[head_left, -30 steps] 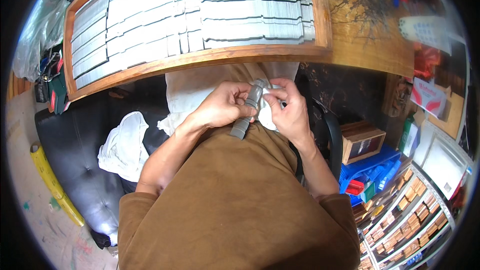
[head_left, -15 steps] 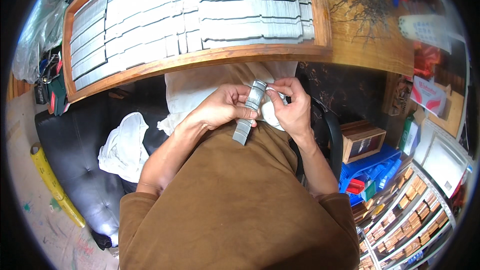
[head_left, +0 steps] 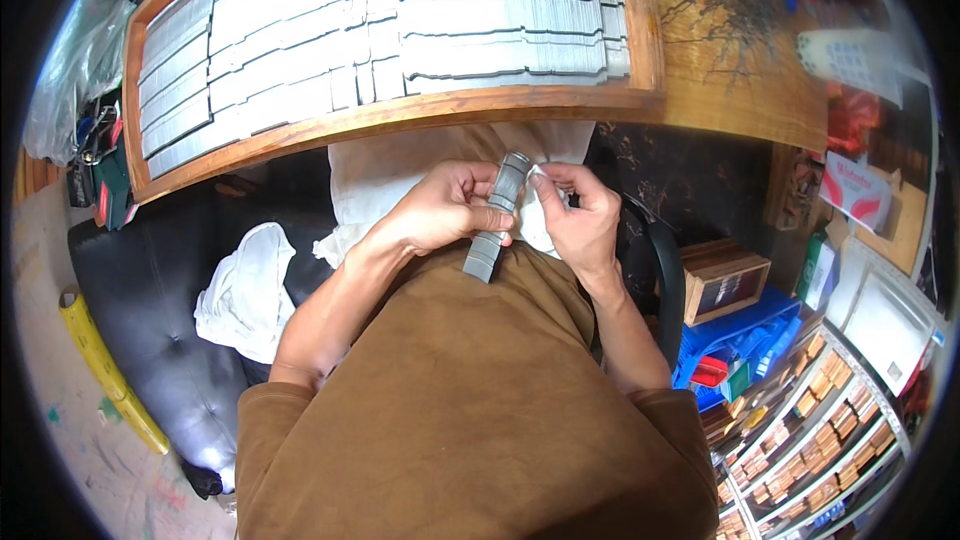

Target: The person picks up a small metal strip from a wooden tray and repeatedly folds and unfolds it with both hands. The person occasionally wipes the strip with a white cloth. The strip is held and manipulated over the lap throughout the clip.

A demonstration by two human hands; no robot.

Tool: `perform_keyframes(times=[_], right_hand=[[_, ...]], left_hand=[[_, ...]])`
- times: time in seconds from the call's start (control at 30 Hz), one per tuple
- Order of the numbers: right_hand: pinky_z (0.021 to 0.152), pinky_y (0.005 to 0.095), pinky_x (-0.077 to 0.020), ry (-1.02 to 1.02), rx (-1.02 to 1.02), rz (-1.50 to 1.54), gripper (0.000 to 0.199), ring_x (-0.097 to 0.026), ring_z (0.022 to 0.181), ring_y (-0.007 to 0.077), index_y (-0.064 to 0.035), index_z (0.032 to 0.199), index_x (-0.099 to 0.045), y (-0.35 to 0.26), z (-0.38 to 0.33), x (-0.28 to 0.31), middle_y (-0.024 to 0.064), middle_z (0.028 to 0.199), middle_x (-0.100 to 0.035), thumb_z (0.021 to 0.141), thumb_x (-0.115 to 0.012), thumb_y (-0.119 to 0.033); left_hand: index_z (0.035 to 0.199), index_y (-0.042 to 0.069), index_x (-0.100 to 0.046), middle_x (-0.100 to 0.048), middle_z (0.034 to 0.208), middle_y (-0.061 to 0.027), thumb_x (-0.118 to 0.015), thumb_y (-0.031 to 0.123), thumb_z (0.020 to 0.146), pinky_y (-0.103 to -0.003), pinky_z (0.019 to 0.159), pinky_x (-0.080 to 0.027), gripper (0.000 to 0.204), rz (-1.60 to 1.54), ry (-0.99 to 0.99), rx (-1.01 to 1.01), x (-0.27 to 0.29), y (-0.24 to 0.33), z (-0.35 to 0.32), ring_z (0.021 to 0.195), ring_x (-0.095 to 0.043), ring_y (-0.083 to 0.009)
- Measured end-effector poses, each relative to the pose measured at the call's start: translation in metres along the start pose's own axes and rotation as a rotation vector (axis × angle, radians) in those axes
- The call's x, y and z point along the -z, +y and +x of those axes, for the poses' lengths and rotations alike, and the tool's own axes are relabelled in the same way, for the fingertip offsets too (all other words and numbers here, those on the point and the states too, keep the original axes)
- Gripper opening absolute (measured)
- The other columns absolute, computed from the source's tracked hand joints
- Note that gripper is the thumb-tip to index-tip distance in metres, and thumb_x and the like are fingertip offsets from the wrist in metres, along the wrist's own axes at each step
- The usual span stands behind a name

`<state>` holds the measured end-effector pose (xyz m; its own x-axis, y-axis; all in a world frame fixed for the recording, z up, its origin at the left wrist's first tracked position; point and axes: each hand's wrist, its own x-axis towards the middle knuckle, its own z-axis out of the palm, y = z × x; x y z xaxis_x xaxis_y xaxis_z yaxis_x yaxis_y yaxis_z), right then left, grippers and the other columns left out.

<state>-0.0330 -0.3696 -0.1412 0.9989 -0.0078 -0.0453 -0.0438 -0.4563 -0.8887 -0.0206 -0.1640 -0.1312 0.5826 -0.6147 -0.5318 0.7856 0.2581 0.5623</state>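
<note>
My left hand (head_left: pixel 447 205) is closed round a long, narrow grey metal piece (head_left: pixel 509 183) with stepped bands across it. The thumb lies over its face, and the lower end sticks out below the fingers, tilted down to the left. It could be one bar or a stack of thin plates; I cannot tell. Just right of it, my right hand (head_left: pixel 582 220) pinches a white cloth (head_left: pixel 536 224) between thumb and fingers. A peak of the cloth stands up beside the metal piece's upper part. Both hands are over my lap, below the bench edge.
Ahead, a wooden tray (head_left: pixel 400 103) holds tight rows of thin grey metal pieces. Right of it is a wooden bench top (head_left: pixel 740 90). A black padded seat (head_left: pixel 140 270) carries another white cloth (head_left: pixel 247 290). Blue bins (head_left: pixel 745 340) and a wooden box (head_left: pixel 725 285) stand at the right.
The metal piece has shifted slightly up and left and turned a little in my left hand. My right fingers have drawn the cloth up into a peak beside it.
</note>
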Motion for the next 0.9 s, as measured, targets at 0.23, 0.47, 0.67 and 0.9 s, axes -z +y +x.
perform_keyframes(times=[0.23,0.47,0.67,0.9], right_hand=[[0.068,0.0318,-0.0551,-0.074,0.14,0.018,0.01,-0.07,0.075,0.0238,0.0008,0.09,-0.07,-0.015,-0.001,0.005,0.0125,0.085,-0.069,0.081,-0.074,0.0],[0.07,0.0266,-0.052,-0.086,-0.03,0.282,0.009,-0.064,0.076,0.015,0.0026,0.093,-0.069,-0.003,-0.002,0.003,0.0081,0.088,-0.067,0.085,-0.073,0.0],[0.075,0.0248,-0.0499,-0.072,-0.05,0.376,0.009,-0.06,0.082,0.0112,0.0045,0.097,-0.067,0.008,-0.003,0.002,0.0068,0.092,-0.066,0.089,-0.07,0.001],[0.073,0.0254,-0.0502,0.036,-0.059,0.318,0.01,-0.062,0.08,0.0116,0.0036,0.099,-0.064,0.014,-0.004,-0.004,0.0072,0.09,-0.066,0.091,-0.068,0.0]], left_hand=[[0.117,-0.004,-0.061,-0.07,0.094,-0.0087,-0.071,-0.003,0.087,-0.029,0.078,-0.057,0.032,-0.001,0.078,-0.005,-0.006,0.006,-0.004,0.083,-0.069,-0.0165],[0.117,-0.007,-0.059,-0.068,0.093,-0.0058,-0.065,-0.007,0.09,-0.025,0.076,-0.055,0.027,0.101,-0.008,-0.122,-0.003,-0.002,-0.005,0.082,-0.067,-0.0117],[0.12,-0.005,-0.06,-0.071,0.094,-0.0073,-0.069,-0.004,0.089,-0.027,0.08,-0.056,0.032,0.088,-0.038,-0.111,-0.005,-0.005,-0.006,0.084,-0.069,-0.0135],[0.115,-0.004,-0.061,-0.07,0.094,-0.0067,-0.07,-0.004,0.088,-0.027,0.078,-0.058,0.028,0.026,-0.072,-0.019,-0.009,0.003,-0.01,0.082,-0.069,-0.0139]])
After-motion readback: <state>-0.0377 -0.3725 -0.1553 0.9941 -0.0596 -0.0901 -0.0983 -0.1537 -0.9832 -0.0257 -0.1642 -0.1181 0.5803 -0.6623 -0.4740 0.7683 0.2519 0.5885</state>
